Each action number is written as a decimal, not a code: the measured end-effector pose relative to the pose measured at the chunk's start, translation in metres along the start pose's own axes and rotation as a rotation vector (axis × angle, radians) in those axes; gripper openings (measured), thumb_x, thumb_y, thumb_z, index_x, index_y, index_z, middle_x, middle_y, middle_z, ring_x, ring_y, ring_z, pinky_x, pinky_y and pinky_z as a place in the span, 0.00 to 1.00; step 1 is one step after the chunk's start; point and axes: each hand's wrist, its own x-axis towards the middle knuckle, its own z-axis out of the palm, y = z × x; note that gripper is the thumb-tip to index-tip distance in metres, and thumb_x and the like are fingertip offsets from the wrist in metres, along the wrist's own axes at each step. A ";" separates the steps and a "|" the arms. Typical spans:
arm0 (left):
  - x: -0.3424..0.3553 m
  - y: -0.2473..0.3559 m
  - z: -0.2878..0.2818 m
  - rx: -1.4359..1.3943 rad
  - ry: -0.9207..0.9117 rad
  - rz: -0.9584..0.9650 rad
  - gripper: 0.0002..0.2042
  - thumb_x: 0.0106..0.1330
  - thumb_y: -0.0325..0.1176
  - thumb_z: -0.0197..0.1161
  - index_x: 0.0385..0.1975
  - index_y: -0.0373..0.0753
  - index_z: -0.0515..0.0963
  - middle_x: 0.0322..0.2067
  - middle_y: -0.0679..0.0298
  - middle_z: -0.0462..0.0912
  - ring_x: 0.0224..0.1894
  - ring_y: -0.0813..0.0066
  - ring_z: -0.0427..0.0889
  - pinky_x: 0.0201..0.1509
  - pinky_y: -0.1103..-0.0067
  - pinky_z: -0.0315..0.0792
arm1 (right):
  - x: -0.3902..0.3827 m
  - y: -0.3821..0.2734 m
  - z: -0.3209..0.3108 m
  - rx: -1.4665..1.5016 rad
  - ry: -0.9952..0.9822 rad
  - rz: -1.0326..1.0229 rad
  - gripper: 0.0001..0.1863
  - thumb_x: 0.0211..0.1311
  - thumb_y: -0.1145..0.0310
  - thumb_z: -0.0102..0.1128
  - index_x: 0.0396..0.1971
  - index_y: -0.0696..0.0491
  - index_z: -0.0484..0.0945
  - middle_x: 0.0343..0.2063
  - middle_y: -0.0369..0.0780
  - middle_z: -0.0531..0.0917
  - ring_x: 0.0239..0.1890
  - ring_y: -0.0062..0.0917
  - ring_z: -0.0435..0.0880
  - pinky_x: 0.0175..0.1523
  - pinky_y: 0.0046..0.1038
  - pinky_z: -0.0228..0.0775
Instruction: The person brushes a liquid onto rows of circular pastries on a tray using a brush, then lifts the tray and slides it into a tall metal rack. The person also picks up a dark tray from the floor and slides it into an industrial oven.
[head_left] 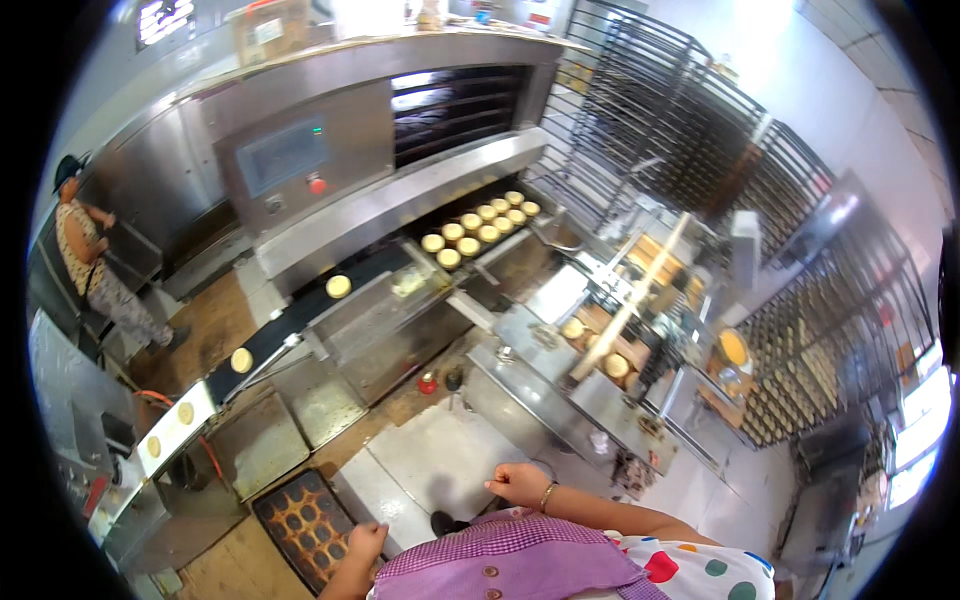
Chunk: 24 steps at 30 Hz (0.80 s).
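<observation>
Baking tray [300, 525], dark, cupped, just left of the left hand's fingers.

On my remote feed the left hand [364, 545] sits at the tray's right edge; fingers look curled, but I cannot tell whether they grip or touch anything. The right hand [520, 486] is ahead of the purple apron [500, 560], fingers closed in a loose fist, bracelet [547, 496] at the wrist. Ahead and left of the left fingers I note a dark conveyor belt [280, 328] with single pale rounds [339, 287]; two more rounds lie on its white end section [170, 430]. Well ahead of the right fingers: a cluster of rounds. Nearer them, a metal desk [515, 388]; tall racks [680, 90] behind. Far left of both hands, another person [82, 245] stands.
</observation>
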 end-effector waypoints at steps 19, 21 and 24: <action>-0.037 0.170 0.307 -0.208 -0.082 0.102 0.11 0.51 0.34 0.58 0.23 0.31 0.78 0.18 0.56 0.79 0.20 0.68 0.78 0.25 0.72 0.72 | -0.487 0.382 -0.001 0.346 0.630 0.805 0.20 0.60 0.58 0.48 0.53 0.40 0.70 0.39 0.47 0.81 0.42 0.44 0.79 0.47 0.39 0.71; -0.117 0.292 0.348 0.081 -0.405 0.210 0.09 0.54 0.30 0.60 0.32 0.33 0.76 0.21 0.59 0.79 0.22 0.70 0.77 0.27 0.73 0.73 | -0.579 0.416 0.007 0.330 0.774 0.977 0.22 0.61 0.56 0.49 0.56 0.40 0.67 0.39 0.49 0.81 0.43 0.47 0.78 0.48 0.42 0.70; -0.195 0.405 0.390 0.422 -0.600 0.681 0.09 0.56 0.32 0.59 0.35 0.37 0.75 0.21 0.62 0.78 0.21 0.71 0.79 0.25 0.76 0.73 | -0.671 0.470 0.034 0.441 1.053 1.069 0.24 0.60 0.64 0.49 0.59 0.40 0.65 0.38 0.48 0.82 0.41 0.41 0.81 0.45 0.37 0.72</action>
